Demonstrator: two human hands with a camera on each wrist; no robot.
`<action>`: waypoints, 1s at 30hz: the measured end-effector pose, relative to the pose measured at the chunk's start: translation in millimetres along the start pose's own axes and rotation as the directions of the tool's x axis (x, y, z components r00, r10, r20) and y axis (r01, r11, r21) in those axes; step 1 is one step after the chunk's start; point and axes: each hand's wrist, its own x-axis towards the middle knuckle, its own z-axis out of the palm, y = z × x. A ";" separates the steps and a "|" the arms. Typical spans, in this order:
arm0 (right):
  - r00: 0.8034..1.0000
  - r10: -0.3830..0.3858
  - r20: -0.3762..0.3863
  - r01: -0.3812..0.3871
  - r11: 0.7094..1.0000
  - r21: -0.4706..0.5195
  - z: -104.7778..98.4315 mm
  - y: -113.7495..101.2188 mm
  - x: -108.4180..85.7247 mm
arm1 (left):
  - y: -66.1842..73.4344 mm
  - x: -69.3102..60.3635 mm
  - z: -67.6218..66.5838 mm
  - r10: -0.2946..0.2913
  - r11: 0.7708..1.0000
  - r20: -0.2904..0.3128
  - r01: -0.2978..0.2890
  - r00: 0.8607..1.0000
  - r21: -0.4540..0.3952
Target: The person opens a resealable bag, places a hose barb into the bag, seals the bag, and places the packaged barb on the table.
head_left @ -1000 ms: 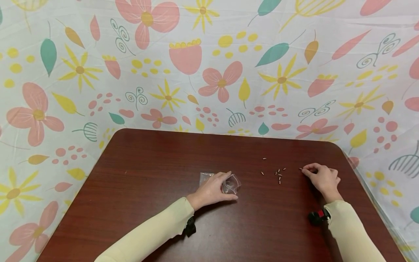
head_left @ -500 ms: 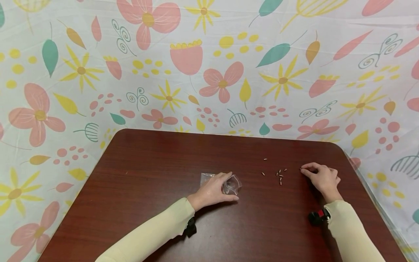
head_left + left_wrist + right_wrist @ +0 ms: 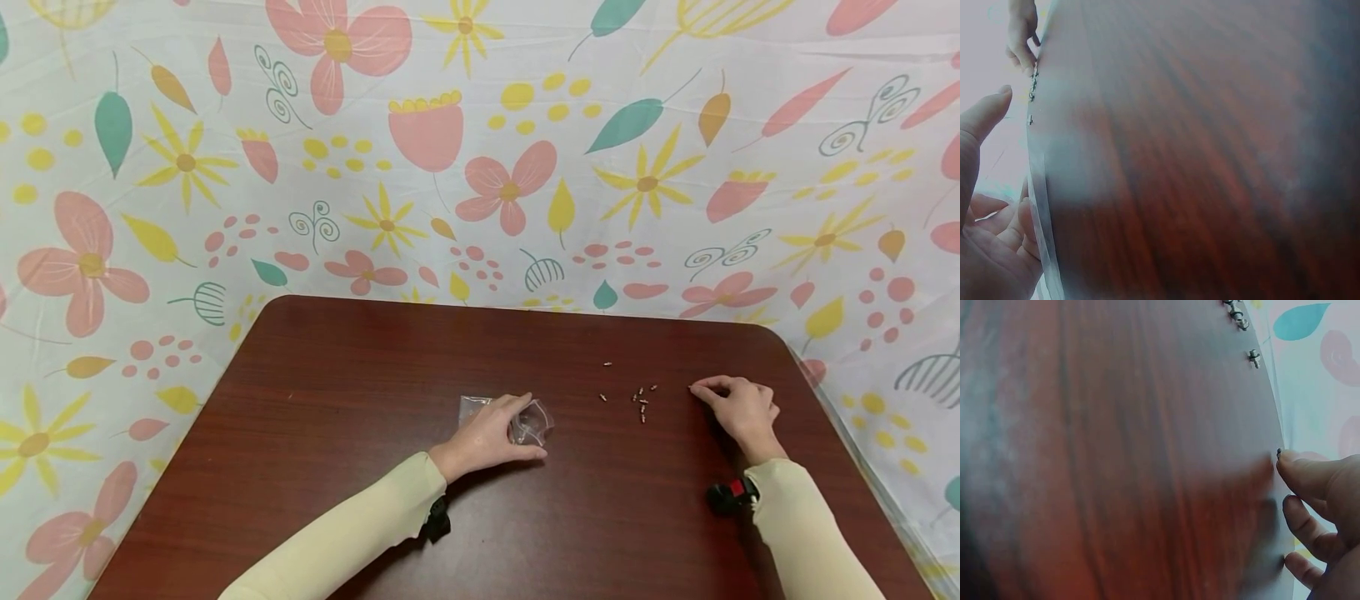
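"Metal, a small piece (image 3: 1279, 452), shows at the right grip (image 3: 738, 408). How do we find that grip?"

"Narrow: we see thumb and forefinger pinching the piece at their tips. Whether it touches the desk (image 3: 360, 367), we can't tell."

"And the left grip (image 3: 491, 433)?"

"Wide. We see its thumb standing off from the fingers, the hand lying over a clear plastic bag (image 3: 531, 421), part of which shows between thumb and forefinger."

"Where do we see the other pieces (image 3: 634, 398)?"

"On the desk between the two grips. Most are bunched nearer the right one; one lies off toward the far edge, another closer to the bag."

"And farther out?"

"We see pale yellow sleeves (image 3: 352, 517), a black device (image 3: 723, 500) at each wrist, then flowered cloth (image 3: 510, 192) behind the desk."
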 end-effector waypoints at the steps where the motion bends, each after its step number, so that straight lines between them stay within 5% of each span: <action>1: 1.000 -0.001 0.001 0.001 1.000 0.001 -0.1 -0.2 -0.4 | -0.1 -0.1 -0.1 -0.001 1.000 0.000 0.001 1.000 0.000; 11: 1.000 -0.011 0.009 0.011 1.000 0.003 -1.3 -4.1 -9.5 | 0.2 -1.1 -0.9 -0.010 1.000 0.007 0.010 1.000 -0.016; 30: 0.993 -0.065 -0.095 0.073 0.993 0.089 10.3 -17.6 -36.7 | 0.8 -0.7 -1.8 -0.005 1.000 0.012 0.005 1.000 -0.010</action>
